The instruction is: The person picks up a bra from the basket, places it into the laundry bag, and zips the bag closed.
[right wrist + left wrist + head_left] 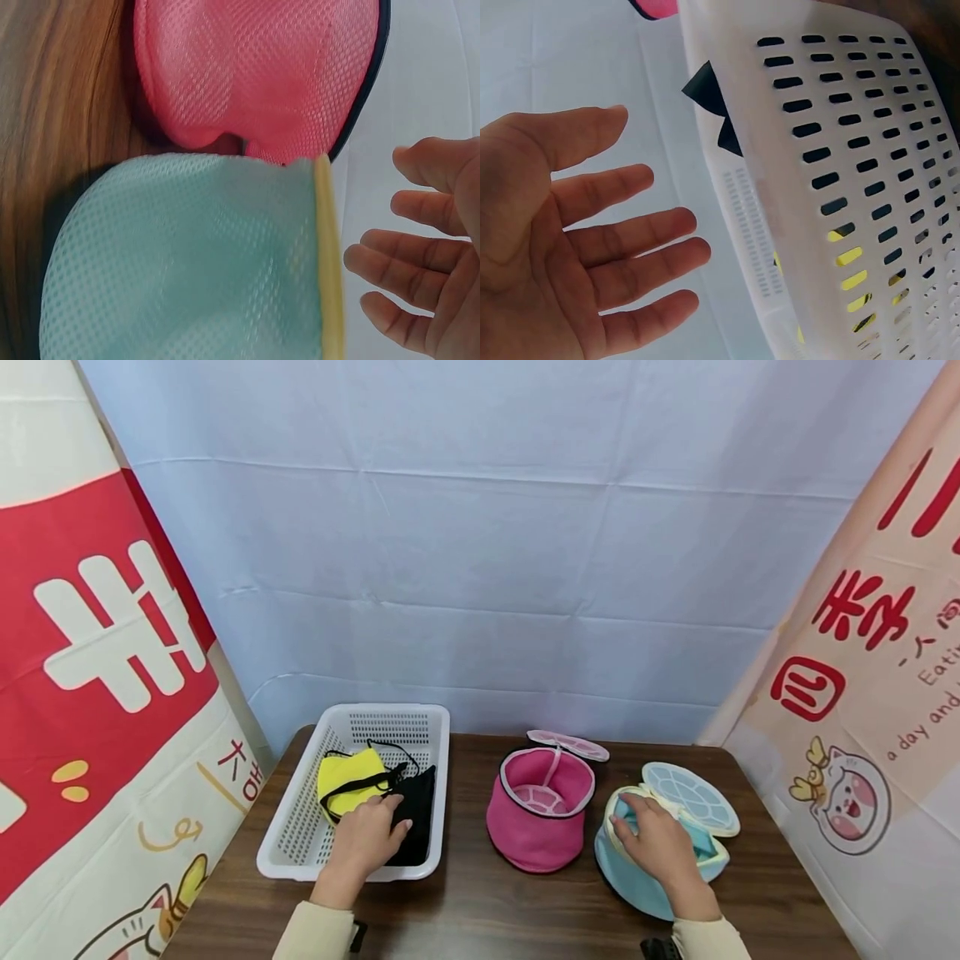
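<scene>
My left hand [367,835] hovers over a white plastic basket [282,839], fingers spread and holding nothing. In the basket lie a yellow cloth item [347,774] with a black band and thin black cord, and a folded black cloth item [417,814]. My right hand [660,839] hangs over the mouth of a light blue mesh bag [626,877] with yellow trim, its fingers loosely bent and grasping nothing. The bag's round lid [692,798] is flipped back to the right. Between the hands stands a pink mesh bag [534,835] with black trim, its lid [567,745] tipped back too.
All of this rests on a dark wooden table [465,910]. Behind it hangs a pale blue-white cloth [480,568]. Printed banners flank the table, a red and white one [97,627] at left and a pinkish one [885,693] at right.
</scene>
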The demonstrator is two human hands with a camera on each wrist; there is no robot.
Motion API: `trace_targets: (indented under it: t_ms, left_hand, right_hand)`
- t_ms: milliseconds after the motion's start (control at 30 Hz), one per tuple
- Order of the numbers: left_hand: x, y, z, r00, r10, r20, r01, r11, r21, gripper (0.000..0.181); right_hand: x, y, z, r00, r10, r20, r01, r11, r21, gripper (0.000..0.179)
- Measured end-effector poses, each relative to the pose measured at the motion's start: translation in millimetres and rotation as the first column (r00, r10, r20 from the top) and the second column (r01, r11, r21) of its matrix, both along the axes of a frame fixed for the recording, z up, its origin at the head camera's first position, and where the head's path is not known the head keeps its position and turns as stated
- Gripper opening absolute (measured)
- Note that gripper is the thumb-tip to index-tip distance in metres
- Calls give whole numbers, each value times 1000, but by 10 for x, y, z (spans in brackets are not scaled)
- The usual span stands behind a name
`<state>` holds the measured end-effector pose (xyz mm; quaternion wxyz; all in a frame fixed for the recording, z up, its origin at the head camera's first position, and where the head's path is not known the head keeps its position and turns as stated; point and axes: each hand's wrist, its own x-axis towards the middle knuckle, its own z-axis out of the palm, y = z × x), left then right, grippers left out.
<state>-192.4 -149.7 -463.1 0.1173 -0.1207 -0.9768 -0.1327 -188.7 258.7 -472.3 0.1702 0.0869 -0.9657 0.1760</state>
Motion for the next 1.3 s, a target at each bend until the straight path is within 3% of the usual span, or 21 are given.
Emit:
trace_targets:
  t_ms: [167,367,700,1067,1300]
  left_hand:
    - [-44,1,40,995,1,98,-7,998,55,43]
    - [-109,-28,38,975,10,222,-38,992,121,46]
    - [-149,-155,11,963,46,267,-85,987,138,48]
    - [-239,-297,-18,945,96,312,-137,984,111,48]
    - [-265,-355,-69,920,117,374,-171,979,113,47]
  right_hand:
    - [-78,-83,-2,998,18,-64,-18,1000,4,39]
    - [-140,-187,25,1000,20,9,-20,999,-27,42]
    - [-218,-247,7,998,40,41,-36,995,-96,40]
    - [-304,-310,-35,997,4,79,13,977,-213,38]
    - [-323,-334,-71,992,-2,130,31,974,-224,39]
